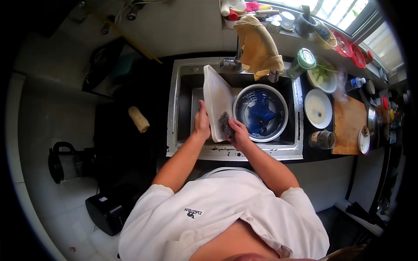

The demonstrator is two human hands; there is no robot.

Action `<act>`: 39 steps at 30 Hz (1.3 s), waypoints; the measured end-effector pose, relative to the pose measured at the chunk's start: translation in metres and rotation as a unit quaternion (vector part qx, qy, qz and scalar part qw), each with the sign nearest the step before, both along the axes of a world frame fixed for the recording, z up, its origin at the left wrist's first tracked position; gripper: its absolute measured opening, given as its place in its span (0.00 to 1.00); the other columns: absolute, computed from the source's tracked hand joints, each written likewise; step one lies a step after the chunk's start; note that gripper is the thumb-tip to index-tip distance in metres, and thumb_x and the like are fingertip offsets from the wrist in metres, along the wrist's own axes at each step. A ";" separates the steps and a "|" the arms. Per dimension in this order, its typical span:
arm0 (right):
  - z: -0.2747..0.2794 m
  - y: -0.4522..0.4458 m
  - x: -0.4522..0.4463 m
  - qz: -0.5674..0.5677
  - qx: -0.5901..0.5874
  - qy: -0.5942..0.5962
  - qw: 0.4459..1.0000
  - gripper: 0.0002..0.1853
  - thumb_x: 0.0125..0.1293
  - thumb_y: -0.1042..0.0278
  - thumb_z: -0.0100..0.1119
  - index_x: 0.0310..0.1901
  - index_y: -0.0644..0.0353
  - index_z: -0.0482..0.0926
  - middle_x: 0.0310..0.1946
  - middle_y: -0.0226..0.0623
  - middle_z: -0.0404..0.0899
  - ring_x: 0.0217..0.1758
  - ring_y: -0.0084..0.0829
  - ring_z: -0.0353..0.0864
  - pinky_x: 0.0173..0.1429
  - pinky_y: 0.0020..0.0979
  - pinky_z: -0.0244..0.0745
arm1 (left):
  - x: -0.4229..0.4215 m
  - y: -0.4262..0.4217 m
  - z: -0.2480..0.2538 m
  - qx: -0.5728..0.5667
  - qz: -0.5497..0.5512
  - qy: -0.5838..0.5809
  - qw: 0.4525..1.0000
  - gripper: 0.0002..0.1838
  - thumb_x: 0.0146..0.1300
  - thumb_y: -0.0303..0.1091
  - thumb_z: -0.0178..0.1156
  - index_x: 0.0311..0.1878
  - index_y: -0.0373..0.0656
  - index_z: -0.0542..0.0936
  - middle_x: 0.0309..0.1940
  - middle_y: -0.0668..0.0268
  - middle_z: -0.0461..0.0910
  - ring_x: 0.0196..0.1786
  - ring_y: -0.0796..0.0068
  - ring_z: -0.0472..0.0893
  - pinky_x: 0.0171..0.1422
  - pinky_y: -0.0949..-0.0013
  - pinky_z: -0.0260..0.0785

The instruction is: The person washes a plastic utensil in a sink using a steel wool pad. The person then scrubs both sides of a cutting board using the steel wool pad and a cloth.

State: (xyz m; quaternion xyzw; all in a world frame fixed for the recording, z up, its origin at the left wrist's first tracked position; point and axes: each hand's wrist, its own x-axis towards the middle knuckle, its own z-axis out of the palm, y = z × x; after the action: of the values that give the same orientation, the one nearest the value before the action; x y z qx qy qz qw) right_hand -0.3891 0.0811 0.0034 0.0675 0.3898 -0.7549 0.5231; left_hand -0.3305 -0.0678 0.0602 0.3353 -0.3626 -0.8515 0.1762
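Observation:
A white rectangular tray (218,98) is held tilted on its edge over the sink (187,78). My left hand (201,122) grips it from the left side, with its fingers partly hidden behind it. My right hand (238,135) is closed on a grey steel wool scourer (225,125), which is pressed against the tray's right face near the lower end. Just right of the tray, a round metal basin (285,104) stands in the sink, with water and something blue in it.
A tan cloth (257,45) hangs over the faucet (230,63) behind the sink. To the right are a green-lidded container (302,61), a white bowl (318,98), a glass jar (322,140) and a wooden cutting board (348,119). A beige roll-shaped object (138,119) lies left.

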 end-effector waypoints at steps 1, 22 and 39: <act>-0.003 -0.004 0.001 -0.006 -0.008 -0.021 1.000 0.13 0.73 0.57 0.59 0.50 0.55 0.80 0.30 0.25 0.77 0.25 0.22 0.73 0.24 0.26 0.65 | 0.008 -0.001 -0.021 -0.031 -0.041 0.045 0.998 0.28 0.76 0.53 0.50 0.66 0.38 0.71 0.59 0.56 0.78 0.61 0.62 0.78 0.66 0.60 0.70; 0.085 -0.068 -0.056 -0.072 0.124 0.656 0.741 0.19 0.62 0.61 0.70 0.55 0.52 0.84 0.42 0.42 0.77 0.43 0.39 0.80 0.46 0.33 0.76 | 0.045 -0.056 0.035 -0.636 -0.222 -0.211 0.709 0.26 0.54 0.22 0.56 0.58 0.50 0.81 0.39 0.44 0.82 0.46 0.42 0.82 0.52 0.49 0.75; 0.085 -0.086 -0.066 -0.049 0.147 0.796 0.586 0.08 0.64 0.58 0.65 0.41 0.49 0.86 0.36 0.44 0.78 0.31 0.49 0.83 0.35 0.44 0.79 | 0.048 -0.058 0.033 -0.714 -0.167 -0.275 0.622 0.08 0.55 0.36 0.70 0.33 0.44 0.83 0.24 0.51 0.81 0.31 0.45 0.82 0.34 0.52 0.75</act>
State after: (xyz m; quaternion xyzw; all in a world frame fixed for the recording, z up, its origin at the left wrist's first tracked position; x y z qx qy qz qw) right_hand -0.4554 -0.0047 0.0887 -0.4652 0.7522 -0.4639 -0.0503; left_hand -0.2828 -0.1253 0.0937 0.2565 -0.9380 -0.2074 0.1068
